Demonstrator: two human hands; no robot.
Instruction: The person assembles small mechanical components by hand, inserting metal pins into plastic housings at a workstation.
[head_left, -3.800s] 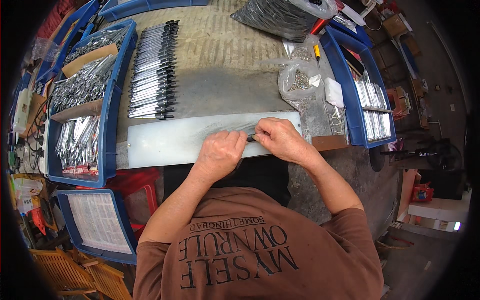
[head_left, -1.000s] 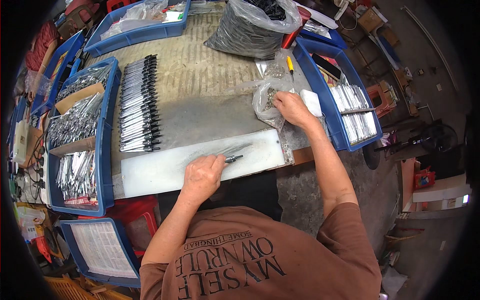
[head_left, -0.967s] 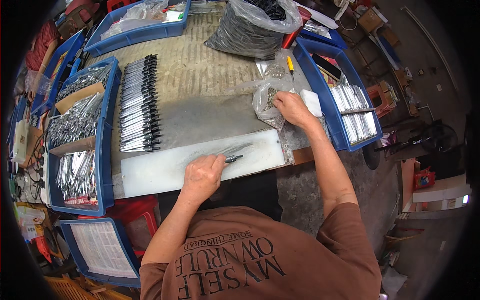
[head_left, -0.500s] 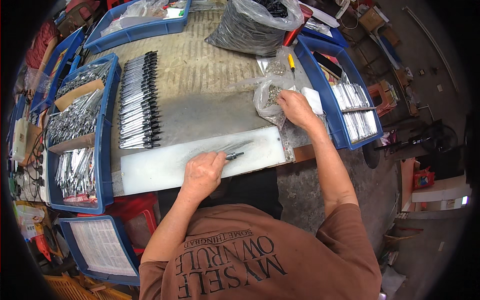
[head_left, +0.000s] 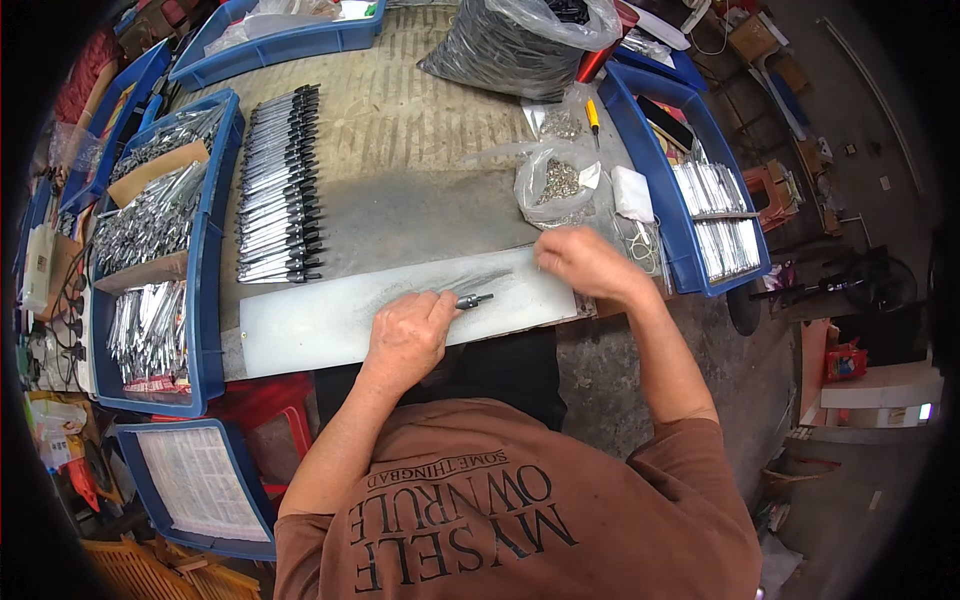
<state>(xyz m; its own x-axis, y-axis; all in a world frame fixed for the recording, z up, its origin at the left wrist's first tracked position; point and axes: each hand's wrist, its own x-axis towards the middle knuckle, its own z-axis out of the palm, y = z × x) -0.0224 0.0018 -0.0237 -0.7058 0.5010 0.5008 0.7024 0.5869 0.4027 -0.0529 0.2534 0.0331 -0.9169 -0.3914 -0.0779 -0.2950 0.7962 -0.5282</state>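
My left hand (head_left: 408,330) is closed around a slim metal rod with a dark tip (head_left: 474,300), which points to the right just above a white board (head_left: 300,325). Over the board's right end is my right hand (head_left: 590,262), fingertips pinched together; whatever is between them is hidden or too small to make out. Just beyond it lies an open clear plastic bag of small metal parts (head_left: 560,182). On the left of the bench, similar rods with black ends (head_left: 280,190) lie in a neat row.
Left of the row stands a blue tray (head_left: 212,290) full of metal rods. On the right are another blue tray (head_left: 690,240) with silver pieces, a yellow-handled screwdriver (head_left: 594,118) and a white block (head_left: 631,193). A large bag of black parts (head_left: 490,55) sits at the back.
My right hand has come out of the bag of small metal parts and moved toward me, over the board's right end. My left hand stays near the same place, still holding the rod.
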